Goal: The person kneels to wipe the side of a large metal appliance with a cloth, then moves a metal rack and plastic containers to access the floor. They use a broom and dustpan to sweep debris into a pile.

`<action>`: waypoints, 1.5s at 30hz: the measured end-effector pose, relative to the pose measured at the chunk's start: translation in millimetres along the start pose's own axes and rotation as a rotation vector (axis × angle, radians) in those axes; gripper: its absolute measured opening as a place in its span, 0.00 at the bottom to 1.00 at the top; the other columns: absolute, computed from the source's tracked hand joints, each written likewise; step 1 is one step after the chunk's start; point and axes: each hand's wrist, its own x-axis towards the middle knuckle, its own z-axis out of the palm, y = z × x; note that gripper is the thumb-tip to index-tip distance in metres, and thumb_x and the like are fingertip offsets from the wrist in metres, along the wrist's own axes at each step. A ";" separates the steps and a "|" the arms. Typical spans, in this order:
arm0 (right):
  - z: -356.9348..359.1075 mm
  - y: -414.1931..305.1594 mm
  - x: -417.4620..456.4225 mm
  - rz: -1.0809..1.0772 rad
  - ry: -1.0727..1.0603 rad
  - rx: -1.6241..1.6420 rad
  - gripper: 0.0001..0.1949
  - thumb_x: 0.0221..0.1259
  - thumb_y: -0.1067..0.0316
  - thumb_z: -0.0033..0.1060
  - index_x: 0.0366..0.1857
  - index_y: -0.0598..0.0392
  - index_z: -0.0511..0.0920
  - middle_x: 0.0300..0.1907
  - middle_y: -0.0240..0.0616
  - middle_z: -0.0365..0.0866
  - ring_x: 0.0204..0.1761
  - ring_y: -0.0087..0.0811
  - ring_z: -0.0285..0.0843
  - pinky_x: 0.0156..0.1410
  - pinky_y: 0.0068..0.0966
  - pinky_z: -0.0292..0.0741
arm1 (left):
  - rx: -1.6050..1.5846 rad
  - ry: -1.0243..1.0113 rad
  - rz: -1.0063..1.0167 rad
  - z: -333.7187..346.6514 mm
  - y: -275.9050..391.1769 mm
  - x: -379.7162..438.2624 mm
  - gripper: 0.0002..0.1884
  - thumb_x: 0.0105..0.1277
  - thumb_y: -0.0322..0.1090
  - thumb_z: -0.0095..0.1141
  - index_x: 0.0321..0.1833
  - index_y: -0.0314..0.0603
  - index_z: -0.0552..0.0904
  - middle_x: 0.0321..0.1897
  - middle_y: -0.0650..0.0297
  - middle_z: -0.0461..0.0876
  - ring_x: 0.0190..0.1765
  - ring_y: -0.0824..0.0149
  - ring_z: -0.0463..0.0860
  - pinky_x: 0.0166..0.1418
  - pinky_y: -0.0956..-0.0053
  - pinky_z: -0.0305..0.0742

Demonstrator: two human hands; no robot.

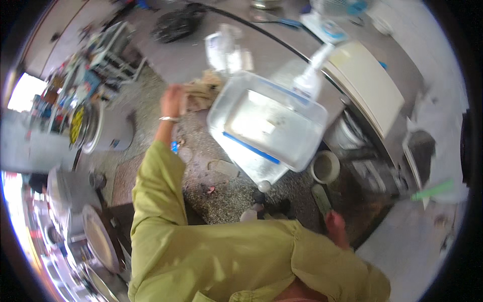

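My left hand (174, 101), with a light bracelet at the wrist, reaches up to the left end of a crumpled tan cloth (203, 90); blur hides whether it grips it. Right of the cloth, a clear plastic container (294, 132) with a blue strip sits over a shiny metal surface (241, 154). Low on the right is my right hand (336, 222), blurred and seemingly closed, near the lower end of a greenish elongated object (321, 198). Whether it holds that object cannot be told. A white spray bottle (309, 81) stands behind the container.
A round pale vessel (325, 167) is right of the container, below a white board (369, 83). White plastic packages (226, 53) and a black bag (175, 24) lie farther back. At left are a large white bucket (113, 128), a cluttered rack (113, 56) and large metal pots (68, 192).
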 end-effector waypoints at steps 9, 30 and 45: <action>130.6 -158.1 -66.2 -0.042 -0.182 0.402 0.07 0.58 0.67 0.52 0.36 0.58 0.74 0.33 0.36 0.77 0.33 0.24 0.72 0.42 0.23 0.71 | -0.355 0.770 0.439 -200.2 12.4 -60.2 0.10 0.59 0.29 0.50 0.43 0.34 0.73 0.41 0.54 0.75 0.43 0.58 0.75 0.50 0.67 0.72; 339.3 -191.8 -246.4 -0.180 -1.218 -0.195 0.08 0.54 0.69 0.56 0.36 0.60 0.75 0.29 0.35 0.77 0.25 0.20 0.72 0.32 0.16 0.71 | -0.618 0.683 0.288 -153.7 221.6 -355.8 0.14 0.52 0.21 0.47 0.43 0.33 0.77 0.42 0.57 0.77 0.47 0.62 0.75 0.56 0.69 0.66; 324.1 -137.6 -297.2 -0.230 -1.539 -0.426 0.06 0.60 0.71 0.50 0.36 0.61 0.74 0.32 0.29 0.76 0.32 0.16 0.72 0.37 0.14 0.70 | -0.900 0.580 -0.042 -102.0 274.8 -416.4 0.09 0.53 0.25 0.59 0.36 0.36 0.74 0.36 0.65 0.75 0.38 0.74 0.75 0.42 0.81 0.71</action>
